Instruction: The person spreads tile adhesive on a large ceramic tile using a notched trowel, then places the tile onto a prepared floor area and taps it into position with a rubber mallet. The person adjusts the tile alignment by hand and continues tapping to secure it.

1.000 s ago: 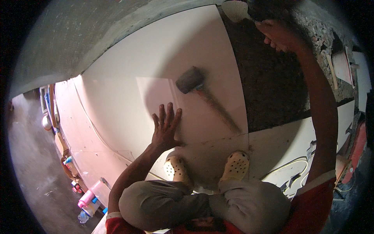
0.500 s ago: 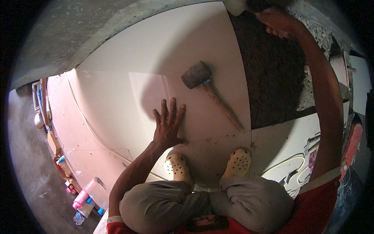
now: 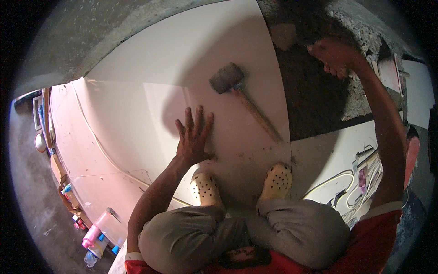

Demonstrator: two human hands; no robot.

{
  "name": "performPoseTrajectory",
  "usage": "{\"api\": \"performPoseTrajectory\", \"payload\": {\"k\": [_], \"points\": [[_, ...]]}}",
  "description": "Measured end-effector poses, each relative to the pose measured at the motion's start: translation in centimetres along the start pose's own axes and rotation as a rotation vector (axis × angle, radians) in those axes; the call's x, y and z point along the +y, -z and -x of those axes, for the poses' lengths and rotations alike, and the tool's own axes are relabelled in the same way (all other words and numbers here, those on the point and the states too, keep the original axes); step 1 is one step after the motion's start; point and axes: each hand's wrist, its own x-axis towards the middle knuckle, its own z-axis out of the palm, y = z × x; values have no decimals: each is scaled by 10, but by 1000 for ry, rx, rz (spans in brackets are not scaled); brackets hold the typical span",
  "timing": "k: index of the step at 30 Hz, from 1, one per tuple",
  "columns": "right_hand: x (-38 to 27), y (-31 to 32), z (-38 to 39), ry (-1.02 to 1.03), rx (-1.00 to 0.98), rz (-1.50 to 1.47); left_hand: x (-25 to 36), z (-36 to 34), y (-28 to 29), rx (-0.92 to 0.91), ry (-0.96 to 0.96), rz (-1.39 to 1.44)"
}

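My left hand (image 3: 195, 137) lies flat with fingers spread on a large pale floor tile (image 3: 132, 59). Just beyond it and to the right, a mallet (image 3: 226, 77) with a dark head and wooden handle rests on the same tile. At the far right my right hand (image 3: 335, 55) is closed around what looks like a trowel, its handle mostly hidden in shadow. The trowel's pale flat blade (image 3: 284, 36) is over the strip of dark bedding (image 3: 315, 100) beside the tile's right edge.
A rough wall (image 3: 59, 43) borders the tile at far left. Cables and small tools (image 3: 365, 178) lie at right on another tile. A pale cord (image 3: 93, 130) crosses the left tiles. A pink bottle (image 3: 93, 234) stands among clutter at lower left. My clogs (image 3: 278, 180) are on the tiles.
My right hand and the trowel have come nearer, from the far wall edge down over the dark bedding. My left hand stays flat on the tile. The whole view has shifted slightly.
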Motion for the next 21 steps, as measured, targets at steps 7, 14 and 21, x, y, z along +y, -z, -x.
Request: {"api": "performPoseTrajectory", "payload": {"k": [7, 14, 21], "points": [[64, -67, 53, 139, 14, -34, -3, 0, -14, 113, -27, -46], [94, -120, 109, 109, -43, -111, 5, -1, 3, 58, 16, -94], [139, -181, 159, 308, 133, -64, 13, 7, 16, -56, 39, -52]]}}
